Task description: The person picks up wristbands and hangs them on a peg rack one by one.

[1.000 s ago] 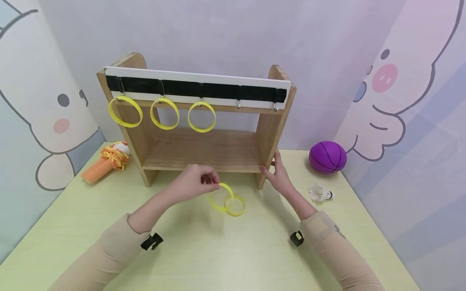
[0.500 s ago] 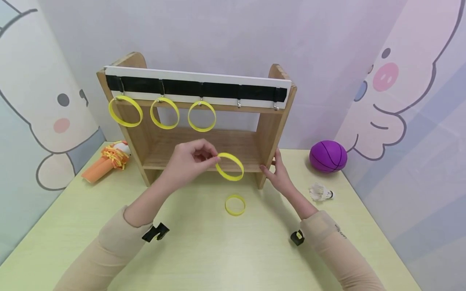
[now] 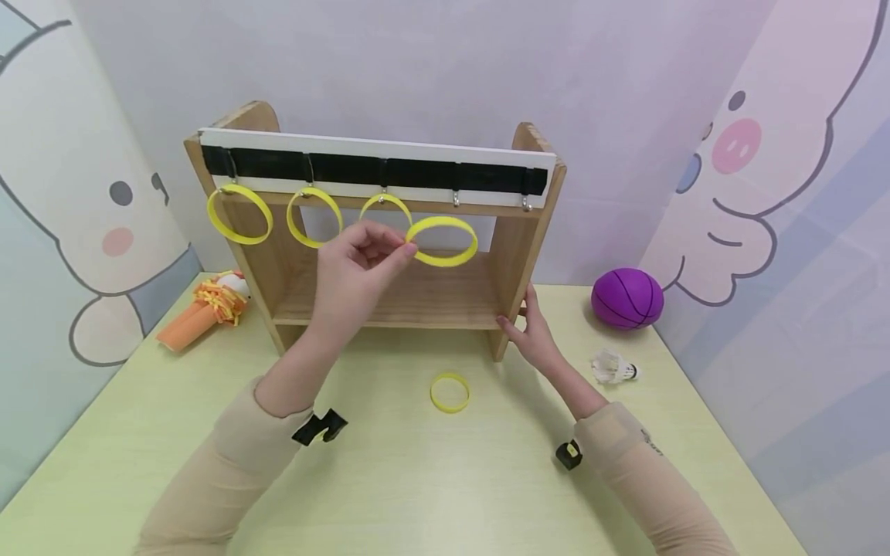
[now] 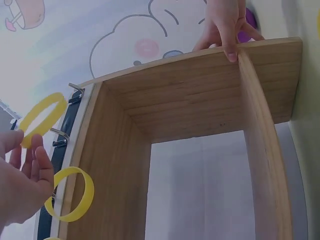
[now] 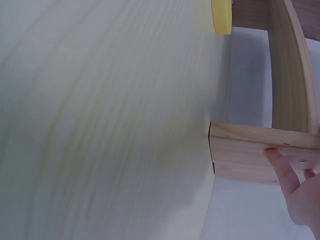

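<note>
Between thumb and fingers the left hand (image 3: 353, 274) pinches a yellow ring (image 3: 445, 261) by its left edge, just below the bare hooks at the right of the rack's white-and-black strip (image 3: 424, 171). In the left wrist view, the held ring (image 4: 49, 120) is tilted near a metal hook (image 4: 60, 134). Three more yellow rings, one of them here (image 3: 239, 239), hang from the hooks further left; the third is partly covered by the hand. The right hand (image 3: 534, 337) holds the lower right side panel of the wooden shelf (image 3: 445, 309). Another yellow ring (image 3: 450, 410) lies flat on the table.
On the table's right stand a purple ball (image 3: 627, 299) and a shuttlecock (image 3: 612, 367). An orange and yellow toy (image 3: 202, 309) lies left of the shelf. Printed cartoon walls (image 3: 417, 69) rise behind and at both sides.
The left hand has lifted a ring from near the one on the table up toward the hooks, and the ring's tilt has changed. The right hand has stayed at the side panel.
</note>
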### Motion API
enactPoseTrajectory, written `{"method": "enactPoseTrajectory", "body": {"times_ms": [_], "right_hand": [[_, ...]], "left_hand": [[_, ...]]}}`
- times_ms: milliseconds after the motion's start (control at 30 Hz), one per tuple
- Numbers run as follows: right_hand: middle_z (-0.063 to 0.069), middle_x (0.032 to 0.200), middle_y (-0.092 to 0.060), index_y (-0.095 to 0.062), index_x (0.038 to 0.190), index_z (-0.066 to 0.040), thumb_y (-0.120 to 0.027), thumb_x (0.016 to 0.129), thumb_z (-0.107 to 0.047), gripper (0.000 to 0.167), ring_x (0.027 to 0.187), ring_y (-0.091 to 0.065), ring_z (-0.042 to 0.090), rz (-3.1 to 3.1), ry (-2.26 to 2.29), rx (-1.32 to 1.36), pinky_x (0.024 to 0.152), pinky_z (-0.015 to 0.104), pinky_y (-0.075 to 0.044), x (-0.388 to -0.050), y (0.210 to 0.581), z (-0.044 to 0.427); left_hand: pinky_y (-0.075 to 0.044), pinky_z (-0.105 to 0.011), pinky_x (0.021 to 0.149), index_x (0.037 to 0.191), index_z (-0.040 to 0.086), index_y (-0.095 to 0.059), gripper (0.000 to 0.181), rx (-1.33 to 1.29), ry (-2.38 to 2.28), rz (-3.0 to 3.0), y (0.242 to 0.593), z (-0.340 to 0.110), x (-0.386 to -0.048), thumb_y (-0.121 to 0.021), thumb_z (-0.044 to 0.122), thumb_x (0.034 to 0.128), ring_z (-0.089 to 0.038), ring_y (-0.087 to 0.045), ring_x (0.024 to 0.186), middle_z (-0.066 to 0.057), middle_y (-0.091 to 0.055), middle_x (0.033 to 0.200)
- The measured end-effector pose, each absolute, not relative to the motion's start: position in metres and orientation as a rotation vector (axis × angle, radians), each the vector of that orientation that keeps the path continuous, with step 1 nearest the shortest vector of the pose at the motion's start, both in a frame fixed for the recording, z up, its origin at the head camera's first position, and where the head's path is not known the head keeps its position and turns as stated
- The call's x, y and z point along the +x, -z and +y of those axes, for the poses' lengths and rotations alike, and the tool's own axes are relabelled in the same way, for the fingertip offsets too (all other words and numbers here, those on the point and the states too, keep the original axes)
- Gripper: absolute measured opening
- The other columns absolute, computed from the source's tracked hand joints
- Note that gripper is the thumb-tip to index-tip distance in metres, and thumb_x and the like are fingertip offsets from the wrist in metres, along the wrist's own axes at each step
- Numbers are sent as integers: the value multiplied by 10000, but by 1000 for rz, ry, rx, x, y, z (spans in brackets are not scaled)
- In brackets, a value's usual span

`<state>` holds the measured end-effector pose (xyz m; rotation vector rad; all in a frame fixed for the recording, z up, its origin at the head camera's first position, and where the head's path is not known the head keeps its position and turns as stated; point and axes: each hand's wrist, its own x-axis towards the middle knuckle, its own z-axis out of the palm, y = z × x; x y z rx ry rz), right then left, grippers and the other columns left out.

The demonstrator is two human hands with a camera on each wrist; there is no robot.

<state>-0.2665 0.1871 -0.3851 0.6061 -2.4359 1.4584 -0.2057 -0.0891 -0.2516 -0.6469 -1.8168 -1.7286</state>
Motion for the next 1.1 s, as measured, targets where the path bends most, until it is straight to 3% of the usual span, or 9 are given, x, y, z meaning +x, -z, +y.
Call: {"method": "enactPoseTrajectory", "body": {"times_ms": [433,633,867,967,1100], "right_hand": [[278,1375,-343,-107,1481,-87,-598,904,-25,760,1118,-508,489,-2440,-1451,619,684,477,-564,-267,386,188],[274,1372,-321,-99,1487,-99,-582,911,-22,756,1114,-498,479,-2441,-1512,625,681,479,-563,-267,386,188],[274,1363,-335,-116,1482,-95,-584,910,-19,743,1112,-506,476,-2445,-1492,616,680,466,-566,-267,386,188],[274,1364,-336,-116,1482,-93,-584,910,-19,743,1112,-507,476,-2447,-1487,614,681,467,-566,-266,387,188],[273,1369,-329,-111,1485,-101,-582,911,-19,747,1111,-504,475,-2450,-1485,611,681,471,-565,-267,387,188]], "left_hand": [[-555,-259,698,892,-39,-609,208,-592,1839,-1675,251,-75,-220,-726,117,823,-187,-659,728,-41,-672,812],[-545,-241,651,864,-31,-611,192,-545,1872,-1708,257,-71,-219,-736,107,816,-277,-634,696,-25,-673,759],[-559,-279,665,856,-25,-607,193,-500,1916,-1771,273,-68,-218,-734,118,822,-202,-639,670,-30,-682,769],[-568,-325,692,867,-44,-601,191,-526,1944,-1765,280,-66,-219,-722,99,829,-185,-660,701,-80,-693,822],[-566,-303,721,898,-70,-601,200,-558,1952,-1774,286,-66,-220,-716,77,828,-165,-682,770,-133,-692,889]]}}
